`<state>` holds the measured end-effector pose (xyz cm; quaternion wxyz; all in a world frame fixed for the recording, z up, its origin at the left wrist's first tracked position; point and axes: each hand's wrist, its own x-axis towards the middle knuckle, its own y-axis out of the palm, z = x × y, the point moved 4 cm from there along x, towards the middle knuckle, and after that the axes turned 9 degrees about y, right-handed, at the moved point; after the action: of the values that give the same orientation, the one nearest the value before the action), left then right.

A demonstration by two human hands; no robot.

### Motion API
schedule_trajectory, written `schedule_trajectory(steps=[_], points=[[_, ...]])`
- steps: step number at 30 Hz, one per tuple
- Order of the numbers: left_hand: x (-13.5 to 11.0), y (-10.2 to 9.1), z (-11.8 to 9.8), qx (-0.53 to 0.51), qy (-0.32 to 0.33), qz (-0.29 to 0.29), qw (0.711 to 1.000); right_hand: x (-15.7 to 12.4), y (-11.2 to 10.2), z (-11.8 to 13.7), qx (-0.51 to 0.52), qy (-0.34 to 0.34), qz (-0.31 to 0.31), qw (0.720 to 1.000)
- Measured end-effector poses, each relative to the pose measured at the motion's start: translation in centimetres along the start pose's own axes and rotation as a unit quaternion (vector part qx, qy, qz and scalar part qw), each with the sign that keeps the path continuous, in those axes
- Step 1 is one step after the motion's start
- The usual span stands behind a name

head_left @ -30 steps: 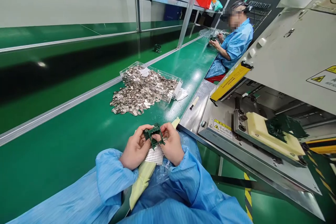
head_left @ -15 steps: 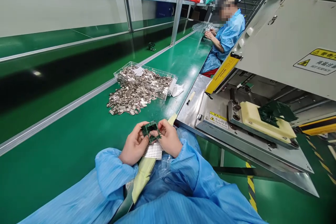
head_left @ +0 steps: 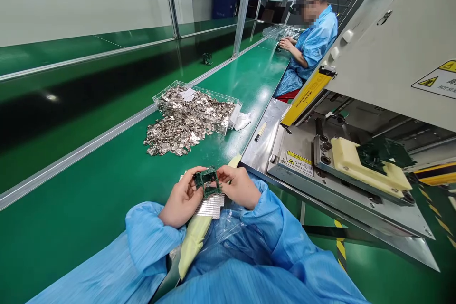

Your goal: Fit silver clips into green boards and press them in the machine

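Note:
My left hand (head_left: 181, 203) grips a dark green open plastic frame (head_left: 213, 192) by its left side, thumb and fingers closed on it. At the frame's right edge is my right hand (head_left: 241, 187), thumb and fingertips pinched against it; whether a small part sits between those fingertips cannot be made out. Just below the frame lies a block of small silvery metal pieces in rows (head_left: 209, 208), on pale yellow paper (head_left: 194, 242) over my lap. Beyond my hands, loose metal pieces (head_left: 171, 133) spill from a clear plastic tray (head_left: 233, 116) onto the green bench (head_left: 117, 218).
At right stands a press machine (head_left: 402, 52) with a cream fixture (head_left: 344, 159) bearing another green part (head_left: 374, 154). A marker (head_left: 261, 131) lies on its metal ledge. Another green frame (head_left: 207, 59) sits further back. A co-worker (head_left: 315, 33) in blue sits along the bench.
The frame has turned and shifted slightly right in my left hand. My right hand has moved a little to the right, with its wrist drawn outward. The view has shifted slightly.

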<state>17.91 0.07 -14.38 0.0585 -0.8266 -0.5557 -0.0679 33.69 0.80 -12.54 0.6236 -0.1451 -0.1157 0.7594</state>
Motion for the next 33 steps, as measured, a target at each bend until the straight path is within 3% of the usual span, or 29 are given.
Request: schedule_trajectory(steps=[8,16,21,28,30,33], points=[[-0.3,0.2,0.3,0.020,-0.023,0.003,1.000,-0.2,0.4,-0.4,-0.012,0.002,-0.009,1.000],[0.0,0.1,0.2,-0.008,-0.021,0.009,1.000,-0.7,-0.5,-1.2,0.135,0.015,0.082,0.987],[0.2,-0.1,0.0,-0.034,-0.014,-0.022,0.999,-2.2,-1.3,-1.8,0.143,0.001,0.021,0.989],[-1.4,2.1,-2.9,0.141,-0.003,0.034,0.989,-5.0,-1.9,1.7,0.065,-0.160,-0.027,0.985],[-1.7,3.0,-3.9,0.146,-0.005,0.065,0.987,-6.1,-3.1,2.3,0.053,-0.188,-0.047,0.980],[-0.7,5.3,-5.2,0.101,-0.018,0.158,0.982,-8.8,-6.2,1.8,0.066,-0.171,-0.089,0.979]])
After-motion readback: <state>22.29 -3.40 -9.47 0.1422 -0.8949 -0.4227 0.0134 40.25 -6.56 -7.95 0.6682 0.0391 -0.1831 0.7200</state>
